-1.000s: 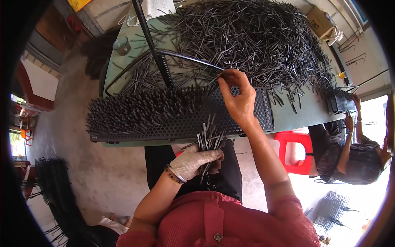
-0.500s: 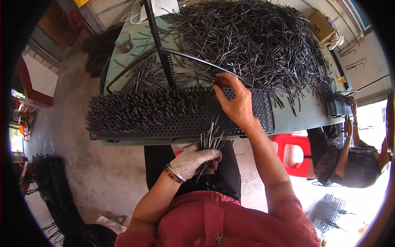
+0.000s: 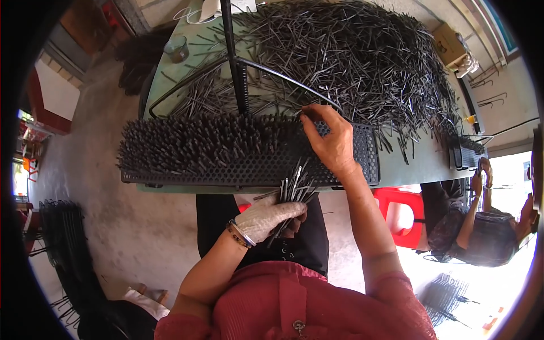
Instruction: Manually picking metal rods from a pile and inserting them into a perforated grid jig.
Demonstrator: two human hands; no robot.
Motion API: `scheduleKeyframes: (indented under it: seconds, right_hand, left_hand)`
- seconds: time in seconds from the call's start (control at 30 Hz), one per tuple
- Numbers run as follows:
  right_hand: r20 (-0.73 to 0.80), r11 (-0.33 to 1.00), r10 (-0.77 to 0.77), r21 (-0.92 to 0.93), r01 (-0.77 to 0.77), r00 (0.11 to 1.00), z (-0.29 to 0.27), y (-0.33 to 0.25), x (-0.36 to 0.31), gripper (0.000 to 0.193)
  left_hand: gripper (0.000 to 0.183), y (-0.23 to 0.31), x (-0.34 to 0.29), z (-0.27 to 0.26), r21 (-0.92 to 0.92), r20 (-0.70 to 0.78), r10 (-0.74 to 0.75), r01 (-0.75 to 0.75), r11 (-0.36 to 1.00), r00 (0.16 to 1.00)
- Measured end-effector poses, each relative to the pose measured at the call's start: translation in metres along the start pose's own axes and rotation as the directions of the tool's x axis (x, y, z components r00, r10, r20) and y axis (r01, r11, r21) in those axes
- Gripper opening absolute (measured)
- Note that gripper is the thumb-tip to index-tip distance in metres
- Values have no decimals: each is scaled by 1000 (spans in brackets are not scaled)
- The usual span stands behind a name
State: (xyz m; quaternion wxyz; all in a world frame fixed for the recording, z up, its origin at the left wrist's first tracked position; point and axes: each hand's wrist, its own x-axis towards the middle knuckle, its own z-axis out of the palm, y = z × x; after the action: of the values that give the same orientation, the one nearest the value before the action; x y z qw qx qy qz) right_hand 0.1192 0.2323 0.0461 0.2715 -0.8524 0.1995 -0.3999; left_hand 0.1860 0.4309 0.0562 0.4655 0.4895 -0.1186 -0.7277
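**Left hand [image 3: 269, 220] grips a bundle of dark sticks [image 3: 294, 186] just off the near edge of the desk [image 3: 416, 167]**

The left hand, in a pale glove, is closed around the bundle, whose ends fan out above the thumb and poke out below. The bare right hand [image 3: 331, 141] hangs over a black perforated tray [image 3: 365, 156], thumb and forefinger narrowed nearly together; whether they pinch a stick, one cannot tell.

The tray runs along the desk's near edge, its left end reaching past the near left corner. Upright sticks [image 3: 187, 144] crowd the tray's left and middle, leaving rows of holes bare at the right end and along the near side. Behind it stands a black metal frame [image 3: 238, 85] with a tall bar. A broad heap of loose sticks [image 3: 351, 62] spreads from the desk's middle to its far edge. A glass [image 3: 177, 50] sits close to the left edge; a cardboard box [image 3: 449, 48] is by the far right corner. At the right edge, a co-worker's hands [image 3: 480, 177] are near a smaller tray [image 3: 466, 154]. A red stool [image 3: 399, 212] stands below the near edge.
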Motion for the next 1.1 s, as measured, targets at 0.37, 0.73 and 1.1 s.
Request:
scheduleKeyframes:
  seconds: [0.37, 0.73, 1.1]
  right_hand:
    - [-36, 995, 97, 16, -97, 995, -1, -3, -1, 36]
    - [-64, 998, 69, -8, -69, 996, 2, 0, -8, 47]
    - [-120, 987, -41, -160, 21, 992, 2, 2, -9, 44]
  left_hand:
    - [21, -6, 4, -8, -60, 91, -23, 29, 998, 996]
    - [22, -9, 7, -9, -60, 69, -26, 31, 998, 997]
    - [23, -9, 5, -5, -7, 40, -2, 2, 1000, 999]
